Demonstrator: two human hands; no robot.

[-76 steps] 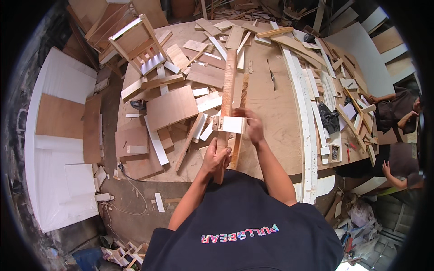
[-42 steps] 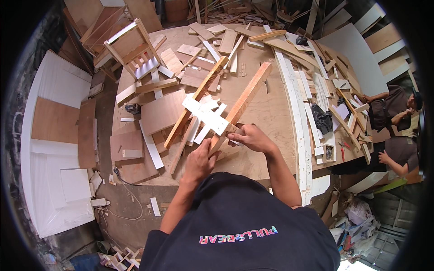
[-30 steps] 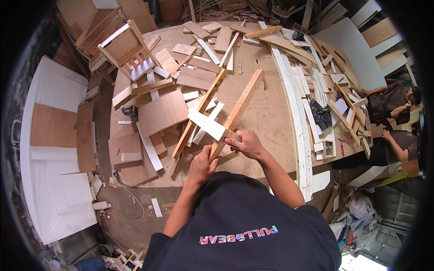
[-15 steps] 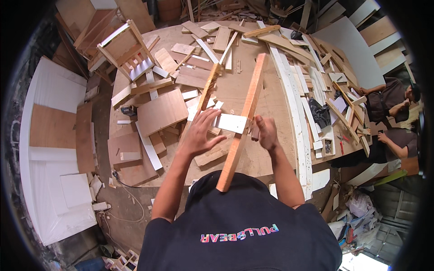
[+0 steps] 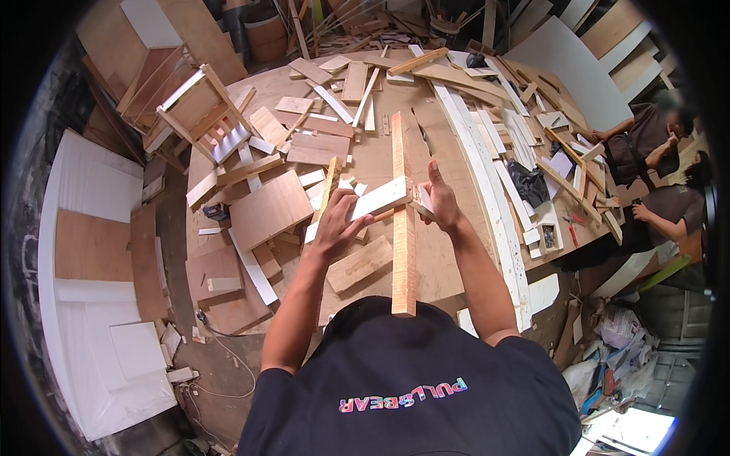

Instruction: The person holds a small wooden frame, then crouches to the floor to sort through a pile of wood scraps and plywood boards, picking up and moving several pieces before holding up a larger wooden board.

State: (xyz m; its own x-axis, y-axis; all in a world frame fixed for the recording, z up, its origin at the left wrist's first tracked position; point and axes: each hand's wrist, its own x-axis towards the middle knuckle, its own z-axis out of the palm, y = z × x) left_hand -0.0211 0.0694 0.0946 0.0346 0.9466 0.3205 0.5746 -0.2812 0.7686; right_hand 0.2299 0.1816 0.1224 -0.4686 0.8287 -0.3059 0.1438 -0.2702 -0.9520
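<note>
Above the worktable [image 5: 449, 266] I hold a wooden frame: a long upright bar [image 5: 404, 258], a shorter-looking bar [image 5: 330, 182] on its left, and a white crosspiece [image 5: 380, 200] between them. My left hand [image 5: 337, 228] is closed around the crosspiece near the left bar, thumb pointing right. Just right of the long bar, my right hand [image 5: 443, 201] grips a short wooden end [image 5: 421, 201] with its thumb raised. Whether that end is a separate block or part of the frame I cannot tell. The long bar's lower end reaches close to my dark shirt.
Wood offcuts and a square board [image 5: 274, 209] cover the table's left side. A small slatted wooden piece [image 5: 201, 114] stands at the far left. Long white planks [image 5: 487, 213] run along the right, near a black bag [image 5: 526, 182] and red-handled pliers [image 5: 572, 228]. Two people [image 5: 665, 213] are at the right.
The frame has turned so its long bar, slanted before, now stands nearly straight up the view. My left fingers have curled around the crosspiece, and my right thumb has lifted.
</note>
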